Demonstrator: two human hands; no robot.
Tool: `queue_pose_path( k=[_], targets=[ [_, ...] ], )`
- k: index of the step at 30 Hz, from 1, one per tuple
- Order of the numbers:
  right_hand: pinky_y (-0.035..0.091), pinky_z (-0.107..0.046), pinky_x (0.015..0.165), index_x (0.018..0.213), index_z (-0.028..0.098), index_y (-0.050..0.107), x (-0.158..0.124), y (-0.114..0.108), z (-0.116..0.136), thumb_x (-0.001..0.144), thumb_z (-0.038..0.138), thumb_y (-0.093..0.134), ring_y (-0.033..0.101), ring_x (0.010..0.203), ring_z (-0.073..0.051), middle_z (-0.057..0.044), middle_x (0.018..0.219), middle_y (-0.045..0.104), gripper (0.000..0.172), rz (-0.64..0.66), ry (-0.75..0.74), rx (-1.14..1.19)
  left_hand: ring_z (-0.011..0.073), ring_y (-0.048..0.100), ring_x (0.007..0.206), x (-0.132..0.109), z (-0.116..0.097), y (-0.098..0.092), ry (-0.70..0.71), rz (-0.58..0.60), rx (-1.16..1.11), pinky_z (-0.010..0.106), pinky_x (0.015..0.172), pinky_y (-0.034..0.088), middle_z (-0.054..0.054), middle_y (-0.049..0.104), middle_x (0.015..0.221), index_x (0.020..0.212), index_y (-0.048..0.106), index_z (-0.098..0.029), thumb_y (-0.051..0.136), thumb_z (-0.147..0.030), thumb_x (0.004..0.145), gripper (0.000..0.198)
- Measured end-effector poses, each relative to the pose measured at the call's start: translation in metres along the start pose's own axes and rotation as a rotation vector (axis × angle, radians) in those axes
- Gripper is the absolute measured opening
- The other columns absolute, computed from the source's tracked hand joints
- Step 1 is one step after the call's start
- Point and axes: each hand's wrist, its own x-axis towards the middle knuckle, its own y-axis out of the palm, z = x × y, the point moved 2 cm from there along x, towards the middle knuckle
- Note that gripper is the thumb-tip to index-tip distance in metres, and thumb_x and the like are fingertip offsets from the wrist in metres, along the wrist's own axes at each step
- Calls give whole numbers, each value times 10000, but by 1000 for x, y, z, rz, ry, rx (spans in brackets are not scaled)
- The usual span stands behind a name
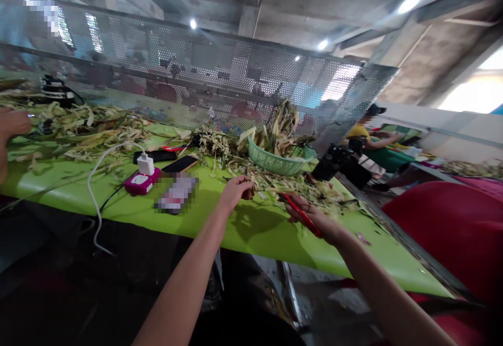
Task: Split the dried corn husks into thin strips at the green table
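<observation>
Red-handled scissors [302, 215] are gripped in my right hand [314, 216], their blades pointing left and up over the table. My left hand [238, 191] is closed in a pinch on a thin pale plant strip [269, 189], which stretches right toward the scissors. Whether the blades touch the strip I cannot tell. Just beyond both hands stands a green plastic basket [271, 163] with dry husks [285, 120] piled in it. Loose plant scraps [318, 194] lie around and below the basket.
Left of my hands lie a blurred phone [176, 194], a dark phone [179, 164] and a purple socket box [142, 181] with a white charger [145, 164] and cable. A co-worker's hand [13, 123] is at far left. A perforated metal screen [220, 73] stands behind.
</observation>
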Motion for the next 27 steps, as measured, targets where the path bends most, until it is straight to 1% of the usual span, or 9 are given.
queue_pose_path(
  k=[3,6,9,12,14,18,21,24,27],
  targets=[
    [573,-351,734,1224,232,590,0,7,8,808,515,575,624,863,-224,-105,1119,611,504,64,64,89,80,506,464,1,2,-1,21,-8,18,205,502,406,-15,561,544,714,571,-154,600,-223,725,76],
    [564,-317,651,1183,228,624,1,12,15,783,529,603,601,715,-170,-90,1080,617,501,71,74,106,75,489,453,1,2,0,35,-20,27,198,490,381,-27,546,525,693,552,-162,581,-203,711,53],
    [510,-256,541,1152,204,643,3,18,18,762,583,607,558,635,-137,-77,931,625,545,72,83,139,68,454,424,1,1,1,35,-25,25,196,474,351,-33,534,492,676,537,-165,559,-180,700,36],
    [455,-227,483,1151,181,638,3,21,20,761,620,594,535,600,-130,-47,759,583,589,86,87,151,66,448,420,0,-1,2,32,-22,19,198,475,344,-34,533,486,664,535,-165,550,-162,687,29],
    [434,-219,460,1147,184,635,2,23,24,774,628,577,521,583,-126,-32,712,550,583,92,84,159,65,450,422,0,-2,2,26,-23,12,200,479,347,-35,532,490,660,534,-165,552,-161,683,29],
    [395,-202,417,1138,200,628,0,25,31,801,612,558,474,550,-110,-14,689,485,537,107,62,197,67,463,424,-1,-2,3,10,-28,-10,200,479,353,-35,538,499,670,535,-165,568,-168,672,34],
    [379,-193,396,1133,208,623,0,26,32,793,611,571,444,537,-101,-11,698,468,530,105,56,195,68,470,424,-1,-2,3,-5,-30,-27,197,471,352,-33,541,496,674,539,-163,572,-173,666,35],
    [399,-195,415,1125,201,622,1,26,31,790,633,559,438,540,-99,-9,698,464,551,93,41,177,71,477,421,-1,-3,3,-21,-37,-45,204,477,370,-33,546,500,684,545,-164,583,-179,661,47],
    [399,-192,427,1131,199,612,1,26,31,805,627,540,424,532,-95,4,670,442,543,112,38,153,76,490,428,-2,-4,3,-30,-39,-60,209,485,383,-29,554,506,697,550,-164,592,-188,662,60]
  ],
)
